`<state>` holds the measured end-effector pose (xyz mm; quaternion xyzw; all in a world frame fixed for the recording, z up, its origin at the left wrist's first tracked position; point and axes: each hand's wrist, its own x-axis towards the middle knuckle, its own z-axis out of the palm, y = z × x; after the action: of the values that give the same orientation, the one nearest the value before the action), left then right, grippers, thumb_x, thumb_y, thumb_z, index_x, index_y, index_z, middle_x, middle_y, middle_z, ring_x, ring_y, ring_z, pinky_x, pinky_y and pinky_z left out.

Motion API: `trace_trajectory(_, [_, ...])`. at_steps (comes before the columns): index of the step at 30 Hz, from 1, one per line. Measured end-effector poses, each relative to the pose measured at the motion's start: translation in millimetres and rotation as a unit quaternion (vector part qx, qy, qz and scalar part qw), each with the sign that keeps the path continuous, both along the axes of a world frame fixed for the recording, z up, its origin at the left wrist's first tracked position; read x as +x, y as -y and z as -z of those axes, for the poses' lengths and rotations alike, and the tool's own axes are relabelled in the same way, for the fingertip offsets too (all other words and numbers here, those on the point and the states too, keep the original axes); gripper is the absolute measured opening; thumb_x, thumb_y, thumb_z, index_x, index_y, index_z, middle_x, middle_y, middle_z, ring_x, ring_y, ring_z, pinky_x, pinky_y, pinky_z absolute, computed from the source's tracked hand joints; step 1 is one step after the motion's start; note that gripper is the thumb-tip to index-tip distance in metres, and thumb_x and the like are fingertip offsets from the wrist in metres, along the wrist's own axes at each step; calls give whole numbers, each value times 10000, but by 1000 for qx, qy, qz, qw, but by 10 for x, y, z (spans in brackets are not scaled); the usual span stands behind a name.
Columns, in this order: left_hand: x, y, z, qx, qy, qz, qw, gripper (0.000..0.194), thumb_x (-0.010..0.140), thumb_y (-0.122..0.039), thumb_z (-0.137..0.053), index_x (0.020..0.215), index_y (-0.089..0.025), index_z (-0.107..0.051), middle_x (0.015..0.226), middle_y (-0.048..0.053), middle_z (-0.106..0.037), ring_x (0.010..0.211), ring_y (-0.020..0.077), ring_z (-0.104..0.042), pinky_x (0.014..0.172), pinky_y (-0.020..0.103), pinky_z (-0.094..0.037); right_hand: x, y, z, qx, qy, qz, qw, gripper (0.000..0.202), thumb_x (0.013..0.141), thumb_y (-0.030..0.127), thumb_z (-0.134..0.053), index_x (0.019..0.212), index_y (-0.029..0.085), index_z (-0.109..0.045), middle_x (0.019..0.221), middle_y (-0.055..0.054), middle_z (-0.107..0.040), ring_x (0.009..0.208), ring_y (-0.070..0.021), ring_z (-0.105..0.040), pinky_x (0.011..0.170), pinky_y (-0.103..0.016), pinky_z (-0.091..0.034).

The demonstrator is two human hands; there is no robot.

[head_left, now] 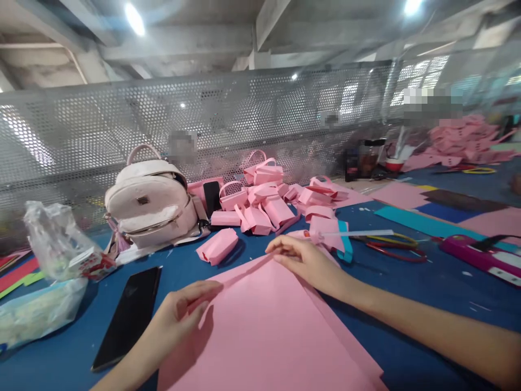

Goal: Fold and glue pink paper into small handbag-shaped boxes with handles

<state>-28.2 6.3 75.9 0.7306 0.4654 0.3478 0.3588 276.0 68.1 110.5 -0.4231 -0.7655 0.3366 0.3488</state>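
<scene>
A large pink sheet [268,331], with other pink sheets beneath it, lies in front of me on the blue table. My left hand [181,312] is closed at the sheet's left edge, thumb and fingers pinching it. At the far corner my right hand [303,263] also pinches the sheet between thumb and fingers. Just beyond it lies a folded pink paper piece [217,246]. A glue gun [325,233], pink with a blue part and a pale glue stick in it, rests behind my right hand.
Behind are a heap of small pink paper baskets [264,203] and a pale backpack [150,206]. A black phone [128,317] and plastic bags [51,244] lie left. Scissors [401,244], a purple tool [480,258] and coloured sheets [431,220] lie right. A perforated metal screen [244,119] stands behind.
</scene>
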Motion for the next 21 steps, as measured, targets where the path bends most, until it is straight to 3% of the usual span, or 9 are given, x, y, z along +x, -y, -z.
trace_trajectory(4, [126, 72, -82, -69, 18, -16, 997, 182, 857, -321, -629, 883, -150, -686, 934, 102, -757, 884, 226, -713, 806, 313, -564, -130, -105, 2, -20, -38, -32, 999, 144, 892, 290, -528, 956, 182, -598, 900, -41, -701, 877, -198, -655, 787, -319, -488])
trace_trajectory(7, [284, 78, -217, -85, 25, -17, 996, 166, 817, -277, -673, 897, -178, -566, 823, 37, -715, 804, 186, -689, 737, 266, -518, -249, -111, -29, -28, -28, -73, 997, 169, 878, 263, -565, 1023, 178, -583, 746, 15, -669, 713, -154, -606, 658, -255, -431])
trace_trajectory(10, [458, 1, -359, -60, 15, 3, 998, 244, 814, -313, -679, 996, -179, -588, 857, 24, -701, 761, 166, -659, 685, 244, -478, -367, -47, -121, -36, -1, -115, 993, 192, 843, 188, -590, 1034, 175, -591, 691, 40, -651, 601, -115, -537, 571, -216, -363])
trace_trajectory(13, [591, -128, -446, -12, -6, -6, 1000, 167, 774, -311, -704, 795, -160, -637, 735, -5, -641, 640, 126, -558, 593, 217, -401, -443, 38, -223, -33, 29, -136, 990, 194, 806, 123, -599, 991, 179, -606, 715, 41, -654, 591, -101, -522, 565, -205, -353])
trace_trajectory(16, [651, -241, -434, -14, 7, -17, 1000, 319, 746, -383, -733, 607, -164, -546, 546, -42, -517, 521, 96, -456, 507, 204, -320, -456, 71, -252, -26, 52, -131, 990, 200, 780, 134, -651, 972, 182, -622, 753, 34, -650, 667, -120, -548, 601, -210, -373])
trace_trajectory(21, [667, -267, -220, -66, 45, -10, 997, 481, 786, -596, -654, 616, -206, -429, 430, -74, -438, 378, 72, -389, 433, 198, -281, -417, 40, -174, -47, 71, -126, 988, 139, 882, 277, -600, 888, 154, -665, 847, -17, -663, 783, -163, -582, 668, -246, -408])
